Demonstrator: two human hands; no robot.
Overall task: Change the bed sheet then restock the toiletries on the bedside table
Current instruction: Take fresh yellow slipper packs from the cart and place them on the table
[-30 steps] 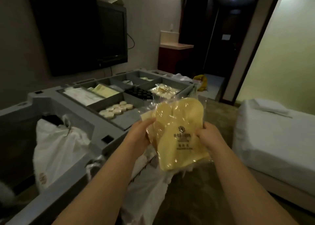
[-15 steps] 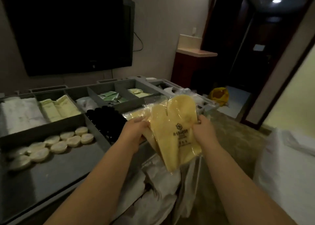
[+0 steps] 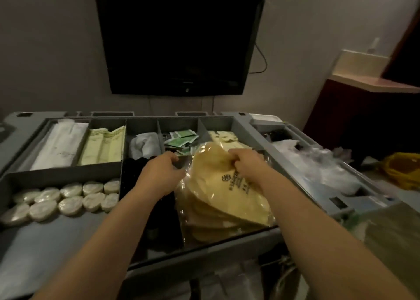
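Note:
A clear plastic pack of yellow slippers (image 3: 218,192) lies tilted over a stack of the same packs in the right compartment of the grey cart tray (image 3: 66,175). My right hand (image 3: 246,165) grips the pack's upper edge with curled fingers. My left hand (image 3: 162,172) is at the pack's left edge, fingers bent around the plastic there. Round wrapped soaps (image 3: 66,199) lie in rows at the tray's left. White sachets (image 3: 60,145), pale yellow packets (image 3: 104,146) and green sachets (image 3: 181,139) fill the back compartments.
A black TV (image 3: 179,38) hangs on the wall behind the cart. A dark compartment of small black bottles (image 3: 136,165) sits under my left arm. Crumpled clear plastic (image 3: 318,163) lies on the cart's right side. A yellow bag (image 3: 402,171) and a dark cabinet (image 3: 363,117) stand at right.
Both hands have brought the slipper pack down from chest height onto the stack in the cart's right compartment. My view has swung left and down toward the tray.

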